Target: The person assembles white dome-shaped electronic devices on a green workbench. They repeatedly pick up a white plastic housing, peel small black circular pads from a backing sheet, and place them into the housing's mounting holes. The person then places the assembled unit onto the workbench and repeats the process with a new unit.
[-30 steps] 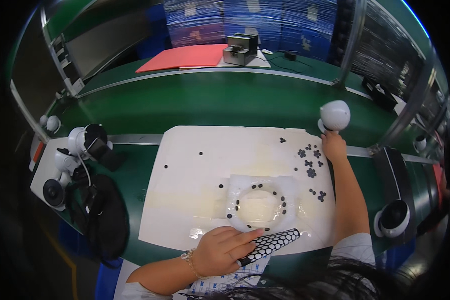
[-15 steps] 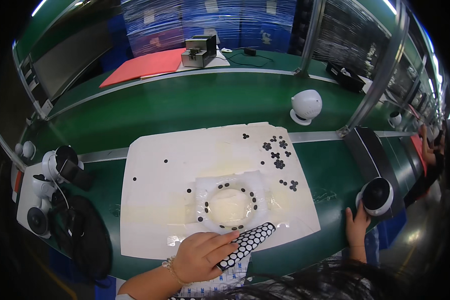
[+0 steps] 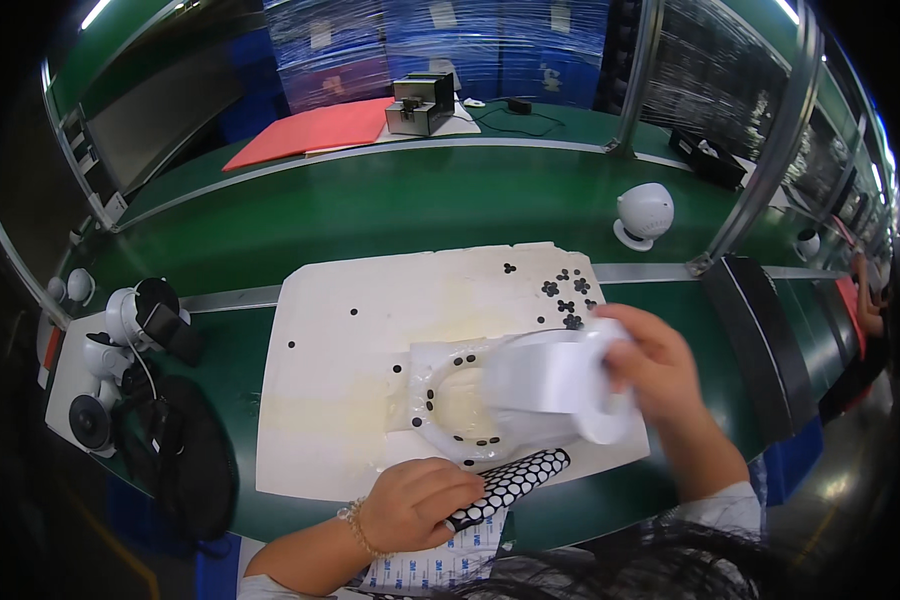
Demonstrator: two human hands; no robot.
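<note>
White plastic blurs in the right hand: its thumb and fingers grip a camera-like device near the round base, holding it tilted on its side over the right part of a pale ring-shaped holder. Whether device and holder touch cannot be told through the blur. The holder sits on a white board on the green bench, and small black dots lie on its rim; 3 more lie loose to its left, and flower-like clusters sit toward the board's far right corner.

The left hand is closed over the near end of a curled black sheet with white circles, just below the holder, above printed backing paper. Another white device stands upright farther back.

Handling the device at the holder looks like the step in hand, with the dotted sheet kept within reach. From here, a next move seems to call for a firm right grip, control of the device's tilt, and its base kept clear of the dots; the left hand needs only to hold the sheet steady.
</note>
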